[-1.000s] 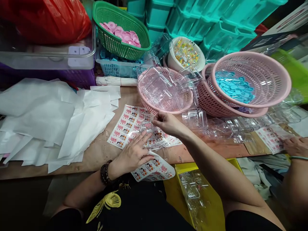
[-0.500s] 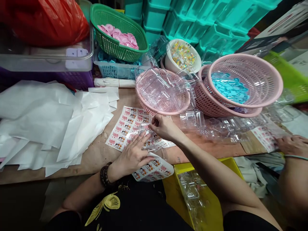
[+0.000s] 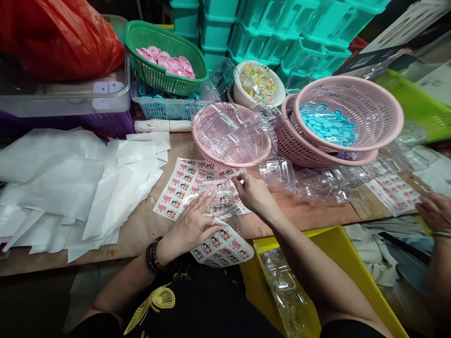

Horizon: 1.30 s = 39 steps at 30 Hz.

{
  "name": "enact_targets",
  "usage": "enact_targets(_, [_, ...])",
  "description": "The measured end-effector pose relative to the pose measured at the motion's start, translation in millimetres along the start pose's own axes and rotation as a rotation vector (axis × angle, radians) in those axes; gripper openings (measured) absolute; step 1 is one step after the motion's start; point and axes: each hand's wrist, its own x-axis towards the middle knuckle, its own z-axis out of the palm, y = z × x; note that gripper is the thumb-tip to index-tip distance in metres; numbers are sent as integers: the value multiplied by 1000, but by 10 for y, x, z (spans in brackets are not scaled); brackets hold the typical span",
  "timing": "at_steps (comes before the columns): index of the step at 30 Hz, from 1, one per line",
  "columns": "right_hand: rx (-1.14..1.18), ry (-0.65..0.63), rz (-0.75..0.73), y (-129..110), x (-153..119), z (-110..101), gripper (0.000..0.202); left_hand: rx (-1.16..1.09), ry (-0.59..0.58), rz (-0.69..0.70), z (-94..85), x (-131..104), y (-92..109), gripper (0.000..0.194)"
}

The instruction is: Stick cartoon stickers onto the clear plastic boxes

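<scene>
Clear plastic box (image 3: pixel 222 192) under the fingers: it lies over a sheet of cat stickers (image 3: pixel 179 183) on the brown surface (image 3: pixel 141 234), just in front of a pink basket (image 3: pixel 207 156) heaped with similar clear packaging. Our left hand (image 3: pixel 190 225), a beaded bracelet at the wrist, rests across its left side with fingers stretched out nearly flat, the thumb reaching over the curled sticker sheet (image 3: pixel 225 246) that bends past the surface's edge.

Our right hand (image 3: pixel 255 195), a moment ago bent over the box, is now just to its right, and the cat prints inside its outline come into plain sight. Whether they sit on the plastic or show through it, we cannot tell. We take the shift to mean that the handling at the box's upper part is finished or paused, with the left hand alone steadying it. The right thumb and forefinger curl close to each other; we cannot make out whether anything is between them.

Beyond, we see more clear packaging (image 3: pixel 278 171) strung along the surface. At far right, a co-worker's hand (image 3: pixel 437 211), a band at its wrist, is near another printed sheet (image 3: pixel 392 192).
</scene>
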Motion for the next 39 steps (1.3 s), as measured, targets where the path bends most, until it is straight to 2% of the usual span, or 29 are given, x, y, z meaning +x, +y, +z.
enact_targets(2, [100, -58, 50, 136, -174, -99, 28, -73, -35, 15, -33, 1, -48, 25])
enact_targets(5, [359, -286, 9, 349, -560, -179, 44, -218, -114, 26, -133, -14, -132, 20])
enact_targets(7, [492, -434, -64, 457, -813, -105, 63, -312, -157, 34, -208, -40, -185, 17])
enact_targets(8, [523, -442, -102, 492, -912, -22, 69, -358, -172, 37, -239, -55, -209, 17])
enact_targets(10, [489, -297, -177, 527, -1025, 214, 68, -450, -185, 35, -281, -80, -246, 19])
enact_targets(13, [302, 54, -267, 532, -1003, 597, 30, -549, -187, -3, -307, -86, -261, 26])
enact_targets(14, [256, 130, -296, 529, -968, 693, 21, -570, -193, -23, -312, -80, -253, 28])
enact_targets(15, [234, 178, -321, 526, -933, 765, 17, -586, -201, -47, -317, -72, -239, 31])
enact_targets(17, [248, 216, -336, 518, -886, 829, 24, -610, -205, -100, -329, -57, -203, 38])
enact_targets(20, [325, 178, -308, 493, -892, 783, 50, -607, -187, -148, -345, -50, -157, 41])
enact_targets(26, [263, -59, -397, 338, -848, 720, 90, -636, -148, -139, -357, -68, -161, 39])
enact_targets(29, [241, -70, -357, 256, -745, 770, 84, -658, -153, -182, -376, -73, -158, 39])
enact_targets(32, [361, -47, -348, 283, -709, 727, 71, -698, -124, -225, -415, -104, -158, 36])
enact_targets(34, [513, -106, -301, 376, -711, 610, 67, -763, -50, -218, -441, -137, -185, 34])
enact_targets(36, [695, -221, -203, 496, -688, 442, 61, -860, 24, -230, -457, -165, -235, 32])
enact_targets(39, [870, -323, -57, 612, -539, 197, 53, -1018, 48, -370, -445, -148, -314, 21])
